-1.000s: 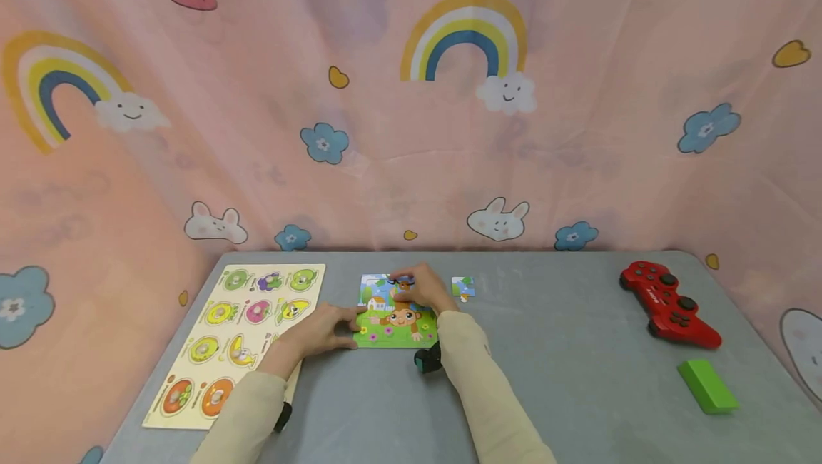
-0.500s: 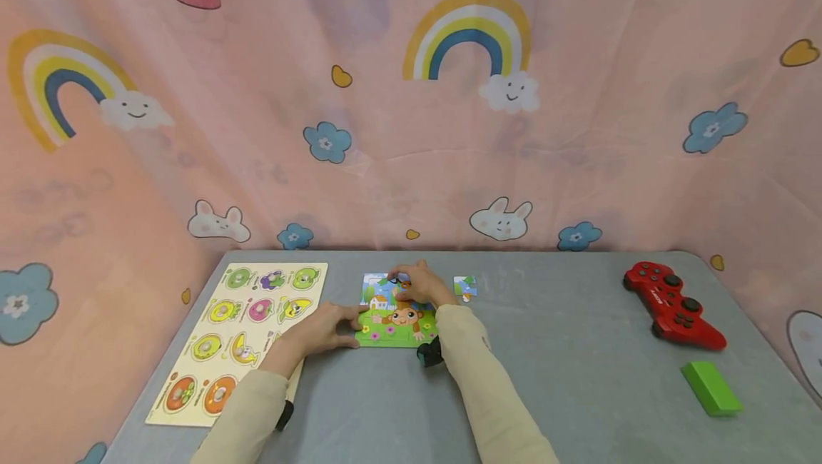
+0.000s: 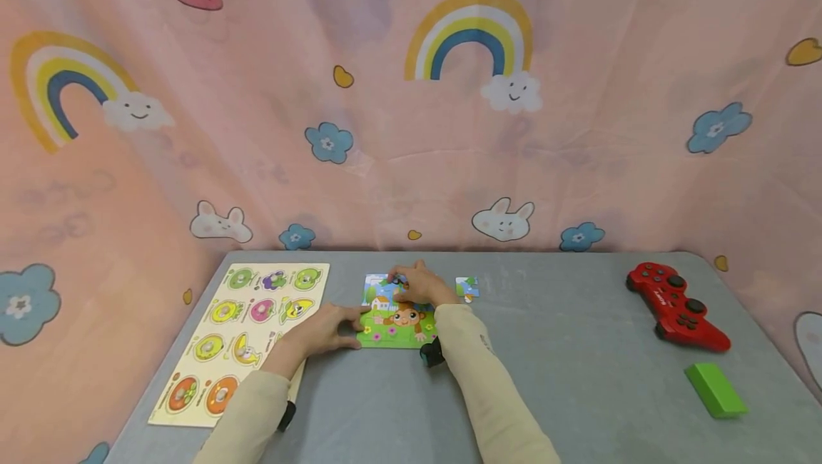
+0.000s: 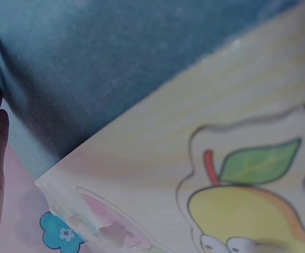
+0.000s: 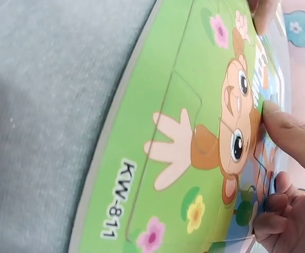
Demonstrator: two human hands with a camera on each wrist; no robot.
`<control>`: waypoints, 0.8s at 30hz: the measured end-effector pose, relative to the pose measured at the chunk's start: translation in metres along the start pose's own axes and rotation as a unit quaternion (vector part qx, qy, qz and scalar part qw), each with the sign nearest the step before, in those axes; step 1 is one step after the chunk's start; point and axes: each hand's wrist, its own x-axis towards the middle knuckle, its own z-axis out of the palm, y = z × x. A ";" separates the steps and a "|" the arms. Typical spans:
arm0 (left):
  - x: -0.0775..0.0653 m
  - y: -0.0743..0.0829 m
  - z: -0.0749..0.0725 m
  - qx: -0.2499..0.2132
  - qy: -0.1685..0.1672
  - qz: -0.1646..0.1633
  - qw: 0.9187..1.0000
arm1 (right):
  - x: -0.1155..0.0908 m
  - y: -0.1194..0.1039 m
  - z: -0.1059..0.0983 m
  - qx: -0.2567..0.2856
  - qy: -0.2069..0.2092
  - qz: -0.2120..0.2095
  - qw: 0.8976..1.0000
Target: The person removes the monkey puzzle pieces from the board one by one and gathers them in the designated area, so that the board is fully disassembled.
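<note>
A jigsaw puzzle with a monkey on green grass lies on the grey table. My left hand holds its left edge, with thumb and fingers apart along the side. Over the upper part of the puzzle, my right hand pinches a puzzle piece between thumb and curled fingers. The piece sits at the picture's upper area and is partly hidden by the hand. Right of the board lie loose puzzle pieces in blue and green. Only fingertips of the left hand show in the left wrist view.
A cream fruit peg board lies at the left, partly under the left forearm. At the right are a red game controller and a green block. A pink printed curtain hangs behind the table.
The right hand's fingers have shifted slightly over the puzzle's upper part, still pinching the piece. The left hand stays at the left edge. The head view has drifted slightly.
</note>
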 end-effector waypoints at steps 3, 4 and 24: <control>0.000 0.002 -0.001 -0.003 -0.001 -0.001 1.000 | -0.001 -0.001 -0.001 -0.007 -0.004 0.000 1.000; 0.000 0.002 -0.001 -0.004 -0.001 -0.001 1.000 | -0.002 -0.002 -0.001 -0.010 -0.005 -0.001 1.000; -0.001 0.002 -0.001 0.010 0.004 -0.010 1.000 | -0.002 -0.002 0.004 -0.033 0.021 -0.018 0.999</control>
